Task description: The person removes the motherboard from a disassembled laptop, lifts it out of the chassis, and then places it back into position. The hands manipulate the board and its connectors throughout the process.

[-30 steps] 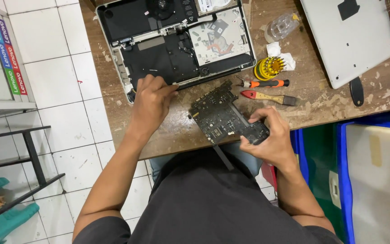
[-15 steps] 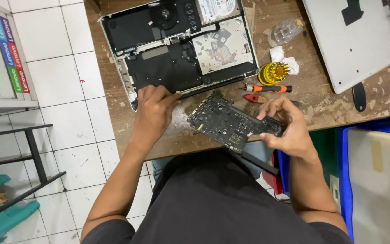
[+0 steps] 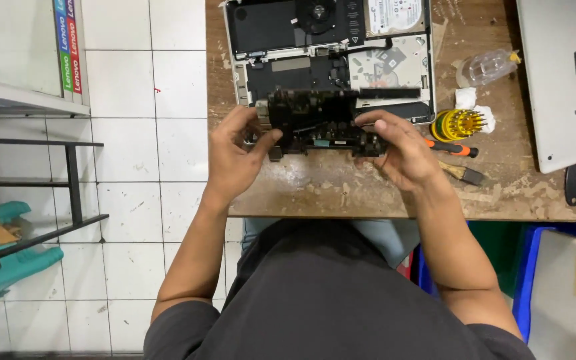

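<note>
The person wears a dark charcoal short-sleeved T-shirt, plain and without any visible print, its fabric lying in soft folds across the chest and belly. The sleeves end above the elbows, so both forearms are bare down to the left hand [image 3: 235, 157] and the right hand [image 3: 401, 150], and neither wrist shows a watch, band or glove (no ring can be made out on the fingers either). Below the shirt's hem, a strip of light blue-grey trousers, seemingly denim, shows at the lap.
</note>
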